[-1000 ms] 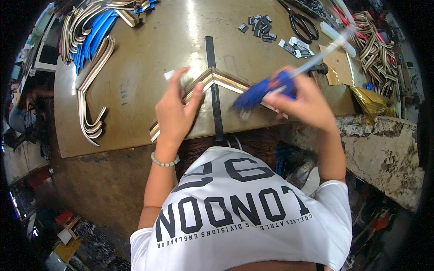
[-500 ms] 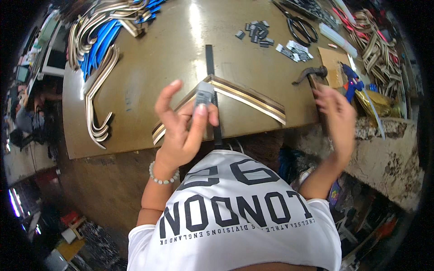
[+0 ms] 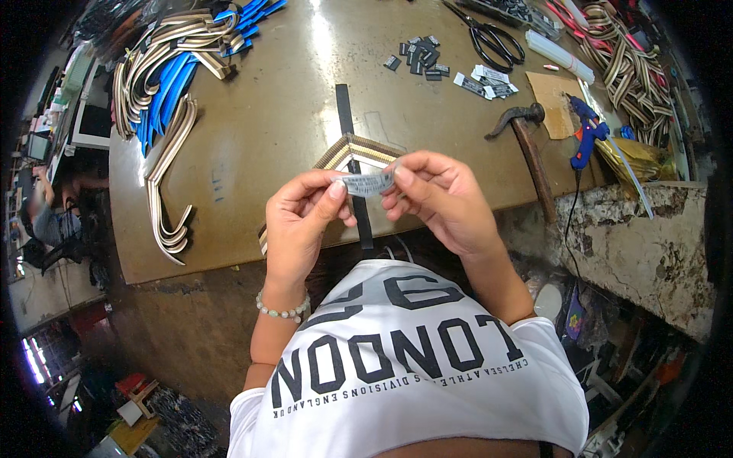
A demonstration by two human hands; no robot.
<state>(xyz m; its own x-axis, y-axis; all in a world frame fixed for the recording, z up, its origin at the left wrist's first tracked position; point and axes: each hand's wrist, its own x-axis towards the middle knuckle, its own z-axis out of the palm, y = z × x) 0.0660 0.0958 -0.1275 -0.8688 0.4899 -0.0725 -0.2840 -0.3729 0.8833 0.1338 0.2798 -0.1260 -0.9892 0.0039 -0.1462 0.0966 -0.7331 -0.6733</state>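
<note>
Both hands pinch one small grey woven label (image 3: 367, 183) above the worktop (image 3: 275, 130): the left hand (image 3: 301, 221) has its grip closed on one end, the right hand (image 3: 439, 202) on the other, over the striped V-shaped strap (image 3: 359, 149).

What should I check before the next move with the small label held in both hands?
1. Small label pinched by left hand and right hand: ok.
2. Label flat, not folded: cannot tell.
3. Striped V-shaped strap lies on the table under the hands: ok.
4. Blue glue gun set down at the right, not in hand: ok.
5. Hammer lies apart from the strap: ok.
6. Glue on the strap: cannot tell.
</note>
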